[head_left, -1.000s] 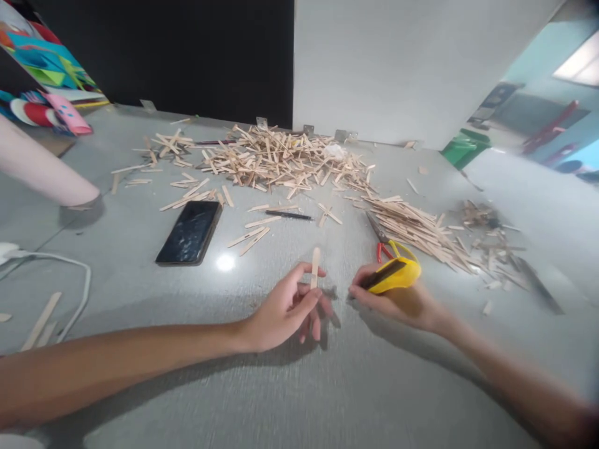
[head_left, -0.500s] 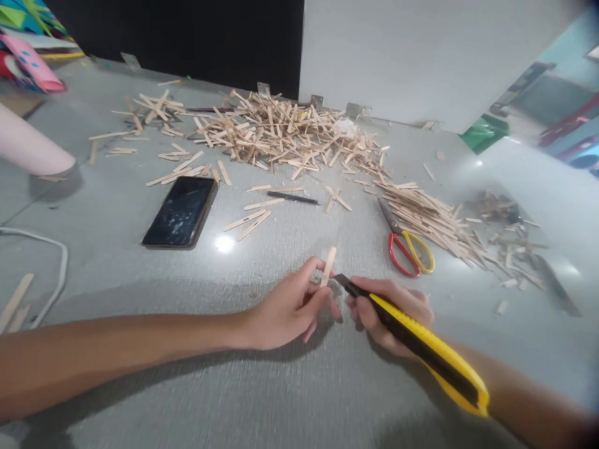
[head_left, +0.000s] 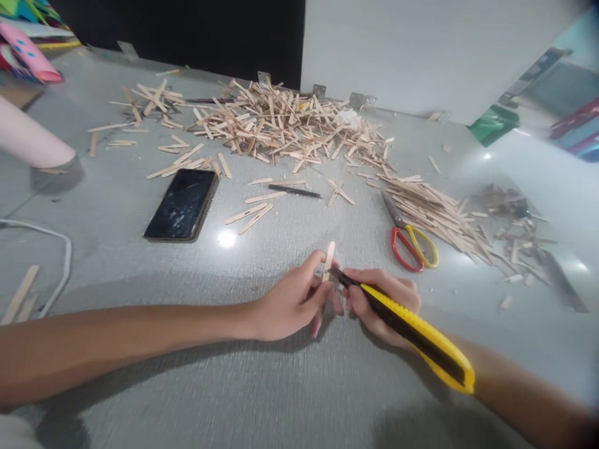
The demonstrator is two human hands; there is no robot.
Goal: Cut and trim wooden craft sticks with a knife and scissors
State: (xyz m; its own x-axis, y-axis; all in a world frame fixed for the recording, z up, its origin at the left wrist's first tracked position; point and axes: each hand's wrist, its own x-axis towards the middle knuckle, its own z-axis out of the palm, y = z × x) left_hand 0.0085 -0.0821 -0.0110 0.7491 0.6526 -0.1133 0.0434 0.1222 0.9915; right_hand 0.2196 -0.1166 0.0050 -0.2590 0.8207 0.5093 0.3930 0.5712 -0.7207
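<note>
1. A wooden craft stick stands tilted up, nearer the wearer than the smartphone and to its right.
2. The left hand pinches the stick's lower part between thumb and fingers.
3. The right hand is wrapped around a yellow-and-black snap-off utility knife, farther right of the smartphone.
4. Half a second ago the blade tip stood just beside the stick; now it meets the stick above the left thumb, apparently touching, though blur softens the contact.
5. Right of the smartphone lie two loose sticks with small dark marks, too small to read, and beyond them a slim black pen-like rod.
6. Well right of the smartphone are red-and-yellow-handled scissors, partly hidden behind the knife one second ago, against a bundle of sticks.
7. Behind and right of the smartphone spreads a heaped pile of craft sticks.
</note>
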